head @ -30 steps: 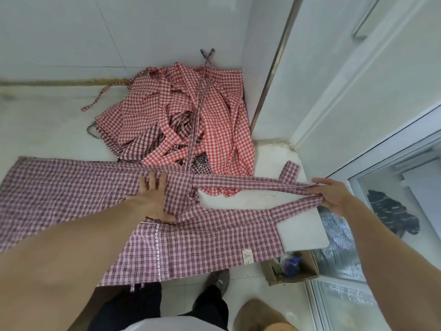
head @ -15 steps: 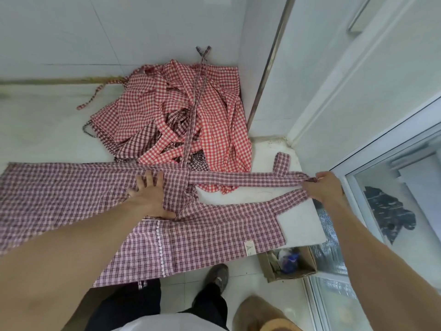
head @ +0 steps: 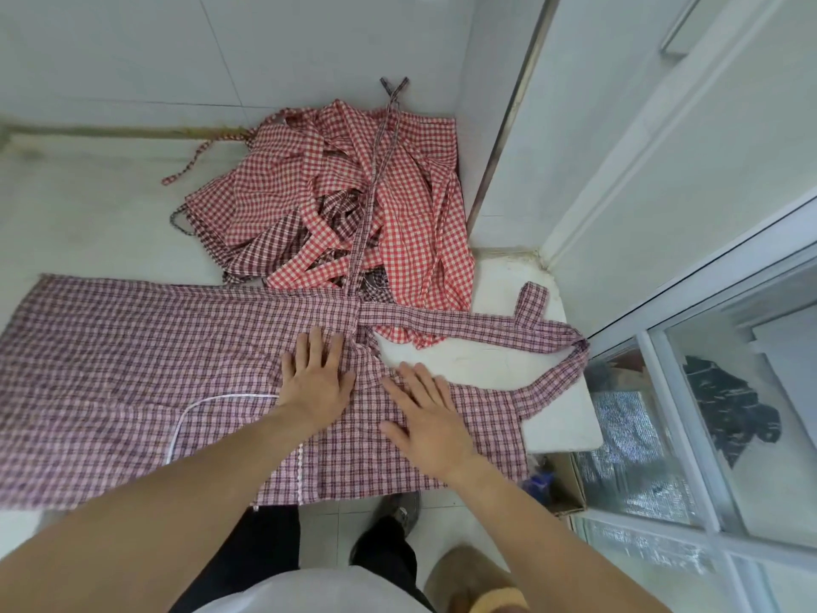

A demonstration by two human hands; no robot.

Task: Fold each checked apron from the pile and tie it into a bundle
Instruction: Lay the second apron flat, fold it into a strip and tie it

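A purple checked apron (head: 132,369) lies spread flat across the white counter (head: 561,418), its lower edge hanging over the front. My left hand (head: 316,378) presses flat on its middle with straight fingers. My right hand (head: 424,413) lies flat on the bib part just to the right, fingers spread. The apron's neck strap (head: 477,323) stretches right to a loop near the counter's right edge. Behind it sits the pile of red checked aprons (head: 353,196) in the corner, with tangled ties.
White tiled walls close the back and right of the corner. A metal-framed window (head: 707,391) runs along the right. A small cardboard box (head: 561,484) stands on the floor below the counter's right end. My shoes and dark trousers show below.
My right hand let go of the strap ends at the right and moved left onto the bib, now flat. My left hand stayed pressing on the apron's middle.
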